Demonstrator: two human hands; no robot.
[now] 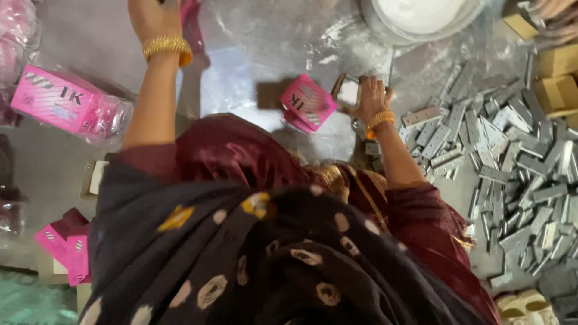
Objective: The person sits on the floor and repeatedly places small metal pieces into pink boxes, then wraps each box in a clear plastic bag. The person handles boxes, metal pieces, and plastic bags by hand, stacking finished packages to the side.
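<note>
My right hand (368, 97), with a gold bangle on the wrist, grips a small open box (348, 90) with a pale inside. That box touches a pink carton (308, 102) lying on the shiny plastic sheet (253, 54). My left hand (150, 15), also with a gold bangle, reaches far up to the frame's top edge beside a pink object (191, 21). Its fingers are cut off by the frame. My maroon clothing and a dark dotted scarf fill the lower middle of the view.
A big heap of grey metal hinges (512, 150) covers the right side. A white round basin (421, 15) stands at the top, with brown cardboard boxes (557, 90) at the top right. Plastic-wrapped pink cartons (66, 102) lie on the left and flat pink boxes (66, 250) at the lower left.
</note>
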